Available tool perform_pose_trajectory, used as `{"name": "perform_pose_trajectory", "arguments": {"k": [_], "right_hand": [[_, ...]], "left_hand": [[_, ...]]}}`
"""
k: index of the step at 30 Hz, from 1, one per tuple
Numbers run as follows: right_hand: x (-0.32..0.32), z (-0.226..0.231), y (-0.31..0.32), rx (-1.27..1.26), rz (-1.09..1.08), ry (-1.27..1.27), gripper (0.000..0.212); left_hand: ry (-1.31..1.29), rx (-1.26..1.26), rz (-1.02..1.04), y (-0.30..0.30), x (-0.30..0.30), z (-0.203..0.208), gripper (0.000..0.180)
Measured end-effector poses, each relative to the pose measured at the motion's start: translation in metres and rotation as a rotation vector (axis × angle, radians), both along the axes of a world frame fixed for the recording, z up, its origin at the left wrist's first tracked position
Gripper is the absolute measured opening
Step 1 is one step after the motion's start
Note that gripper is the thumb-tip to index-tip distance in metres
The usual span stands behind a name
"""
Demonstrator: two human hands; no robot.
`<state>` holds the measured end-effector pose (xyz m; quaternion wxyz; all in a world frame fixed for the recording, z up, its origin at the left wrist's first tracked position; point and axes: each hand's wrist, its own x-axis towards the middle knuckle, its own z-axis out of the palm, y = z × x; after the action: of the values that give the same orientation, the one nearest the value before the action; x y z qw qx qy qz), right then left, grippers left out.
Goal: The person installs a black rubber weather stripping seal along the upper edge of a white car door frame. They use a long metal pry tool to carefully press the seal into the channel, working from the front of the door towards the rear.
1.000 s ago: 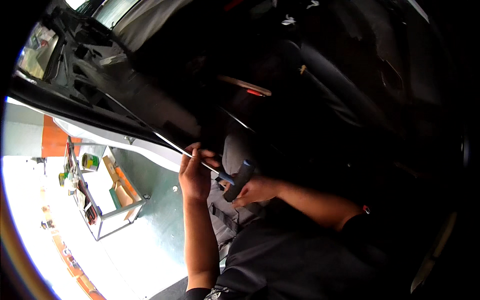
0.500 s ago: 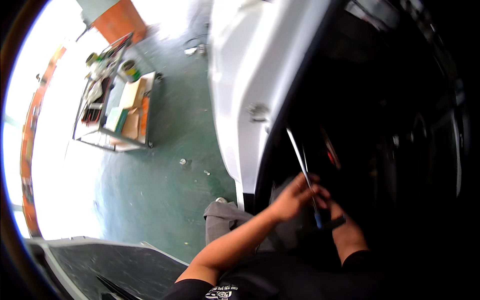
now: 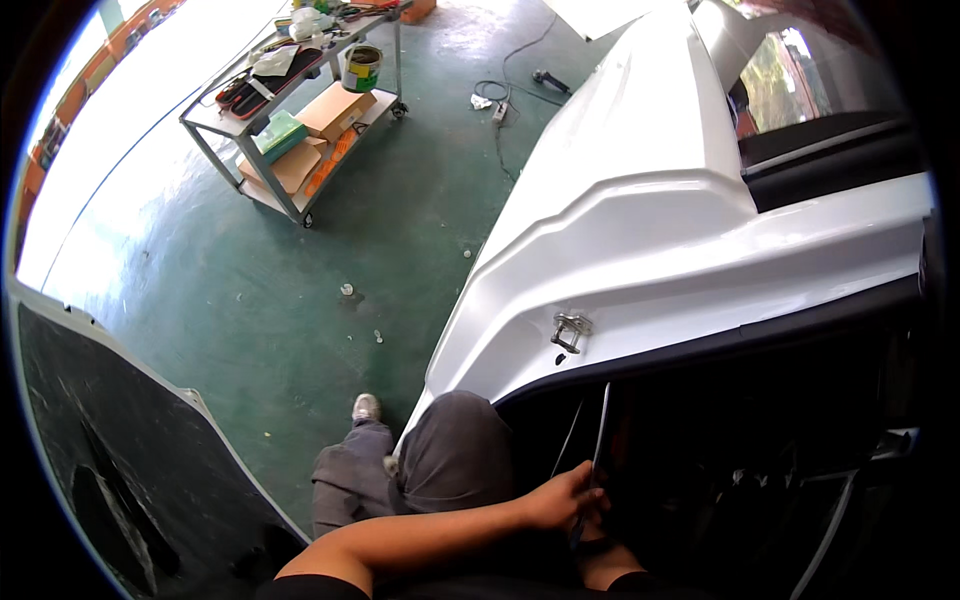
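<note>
My left hand is closed round a long, thin metal rod, with thumb and fingers on its shaft. The rod stands steeply, its upper end near the dark door opening of a white car body. Its lower end drops into shadow by my right hand. My right hand is just below the left, and its fingers are mostly lost in the dark, so its grip cannot be seen. A metal striker loop is fixed to the white door frame above the rod.
An open car door stands at the left. A grey wheeled cart carries tools, a can and cardboard boxes. Cables and a black power tool lie on the green floor, with small litter nearby. My legs straddle the sill.
My view has turned, so the car's white side and rear window now fill the upper right. Both hands remain close together, with the left still on the rod.
</note>
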<state>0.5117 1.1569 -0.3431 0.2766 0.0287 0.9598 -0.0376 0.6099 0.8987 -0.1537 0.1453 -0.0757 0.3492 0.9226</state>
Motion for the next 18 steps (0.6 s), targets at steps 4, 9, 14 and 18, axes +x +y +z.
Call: {"name": "perform_pose_trajectory", "arguments": {"k": [4,9,14,18], "right_hand": [[-0.009,-0.004,-0.001,-0.041,0.056,-0.047,0.051],[-0.023,-0.010,0.000,-0.096,0.100,-0.086,0.050],[-0.027,-0.035,0.010,-0.182,0.118,-0.148,0.049],[-0.032,-0.016,0.007,-0.309,0.026,-0.333,0.048]], "left_hand": [[-0.051,-0.060,0.002,0.000,0.000,0.002,0.024],[0.030,-0.151,0.112,0.011,-0.003,-0.029,0.023],[0.113,-0.218,0.229,0.030,-0.021,-0.088,0.020],[0.100,-0.402,0.335,0.034,-0.031,-0.115,0.021]]}}
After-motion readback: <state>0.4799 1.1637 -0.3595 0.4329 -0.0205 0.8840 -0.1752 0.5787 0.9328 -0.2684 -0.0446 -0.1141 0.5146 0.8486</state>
